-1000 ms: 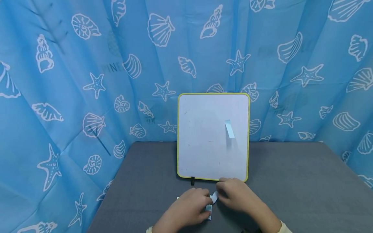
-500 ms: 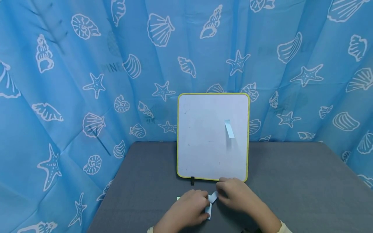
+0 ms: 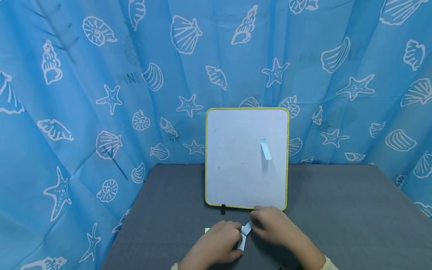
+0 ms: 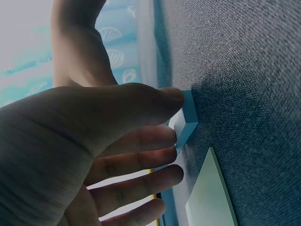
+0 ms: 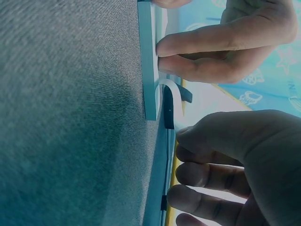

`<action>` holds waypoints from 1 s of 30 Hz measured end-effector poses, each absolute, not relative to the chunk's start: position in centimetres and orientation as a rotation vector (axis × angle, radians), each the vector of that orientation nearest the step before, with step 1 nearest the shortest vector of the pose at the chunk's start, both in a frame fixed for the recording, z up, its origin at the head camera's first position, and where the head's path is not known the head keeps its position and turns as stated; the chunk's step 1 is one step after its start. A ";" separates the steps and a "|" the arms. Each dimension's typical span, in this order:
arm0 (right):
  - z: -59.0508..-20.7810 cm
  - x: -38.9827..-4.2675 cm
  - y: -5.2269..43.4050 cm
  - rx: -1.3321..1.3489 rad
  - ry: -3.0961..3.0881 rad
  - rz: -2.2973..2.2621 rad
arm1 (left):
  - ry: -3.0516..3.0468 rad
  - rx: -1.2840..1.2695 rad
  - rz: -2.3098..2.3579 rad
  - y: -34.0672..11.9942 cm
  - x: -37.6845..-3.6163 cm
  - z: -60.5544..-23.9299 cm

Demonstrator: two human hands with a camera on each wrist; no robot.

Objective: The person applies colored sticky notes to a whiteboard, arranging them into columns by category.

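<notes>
The left hand [image 3: 216, 242] pins a pad of blue strips [image 3: 241, 243] to the table; the right hand [image 3: 273, 225] pinches, apparently, one curling strip [image 3: 248, 228] between them.

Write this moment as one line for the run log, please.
left hand: holds pad on table | right hand: pinches strip, peeling | whiteboard: upright, one strip stuck on
</notes>
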State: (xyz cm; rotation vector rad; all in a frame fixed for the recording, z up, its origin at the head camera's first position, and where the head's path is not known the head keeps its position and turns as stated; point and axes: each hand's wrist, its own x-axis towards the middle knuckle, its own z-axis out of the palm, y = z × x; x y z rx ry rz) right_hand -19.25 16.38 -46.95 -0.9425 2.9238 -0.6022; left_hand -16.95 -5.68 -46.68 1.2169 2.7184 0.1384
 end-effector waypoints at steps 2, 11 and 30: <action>-46.9 -19.2 16.4 -0.942 2.924 -0.604 | 2.716 1.212 0.129 -5.7 -17.0 -46.7; -46.9 -19.2 16.5 -0.979 2.937 -0.614 | 2.714 1.208 0.135 -5.7 -17.0 -46.7; -46.6 -19.4 16.9 -0.925 2.954 -0.574 | 2.706 1.151 0.201 -5.6 -16.9 -46.7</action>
